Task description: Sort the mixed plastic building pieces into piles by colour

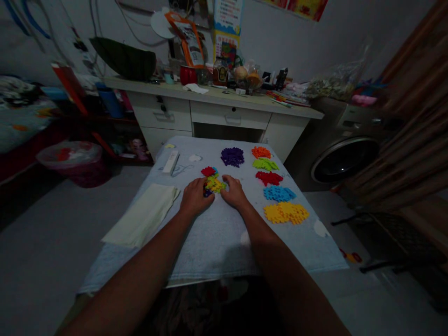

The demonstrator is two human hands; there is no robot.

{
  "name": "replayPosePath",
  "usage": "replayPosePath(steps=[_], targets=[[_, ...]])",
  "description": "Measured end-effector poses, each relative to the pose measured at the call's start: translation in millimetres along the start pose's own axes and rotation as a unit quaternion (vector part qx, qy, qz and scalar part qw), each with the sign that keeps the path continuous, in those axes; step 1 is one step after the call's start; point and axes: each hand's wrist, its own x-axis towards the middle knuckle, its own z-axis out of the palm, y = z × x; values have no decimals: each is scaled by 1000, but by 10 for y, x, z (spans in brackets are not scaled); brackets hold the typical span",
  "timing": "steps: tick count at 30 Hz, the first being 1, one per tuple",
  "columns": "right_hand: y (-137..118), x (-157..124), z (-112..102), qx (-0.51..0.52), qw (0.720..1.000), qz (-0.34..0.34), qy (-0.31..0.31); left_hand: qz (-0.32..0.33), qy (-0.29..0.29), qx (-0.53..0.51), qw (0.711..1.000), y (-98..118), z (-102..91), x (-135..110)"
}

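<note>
A small heap of mixed-colour plastic pieces (pixel 214 185), mostly yellow and green with some red, blue and dark purple, lies on the cloth-covered table (pixel 210 242). My left hand (pixel 196 196) curves round the heap's left side, thumb and fingers apart, touching its edge. On the other side, my right hand (pixel 235 191) is held with curled fingers and thumb apart, close to the heap's right edge. Whether either hand pinches a single piece is too small to tell. Beyond the hands sits a purple pile (pixel 232 157) of similar pieces.
Orange (pixel 261 152), lime green (pixel 265 164), red (pixel 269 178), blue (pixel 279 193) and yellow piles (pixel 286 213) line the table's right side. At left lie a folded pale cloth (pixel 143 217) and a white box (pixel 171 163). A cluttered desk (pixel 231 114) stands behind.
</note>
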Motion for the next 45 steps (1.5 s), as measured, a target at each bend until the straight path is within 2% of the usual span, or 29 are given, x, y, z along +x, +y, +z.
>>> replayPosePath(steps=[7, 14, 22, 26, 32, 40, 45], targets=[[34, -57, 21, -20, 1000, 1, -16, 6, 15, -13, 1000, -15, 31, 2], [70, -69, 25, -16, 1000, -15, 5, 7, 12, -19, 1000, -20, 22, 11], [123, -79, 24, 61, 997, -48, 12, 19, 17, -4, 1000, 15, 1, -3], [116, -95, -4, 93, 995, -36, 12, 23, 14, 9, 1000, 22, -3, -2], [113, -76, -44, 52, 997, -49, 33, 29, 15, 3, 999, 4, 19, -8], [148, -55, -129, 69, 996, -49, -1, 28, 1, 7, 1000, 8, 2, -11], [151, -67, -221, 64, 997, -25, 20, 23, -12, 2, 1000, -2, -18, -7]])
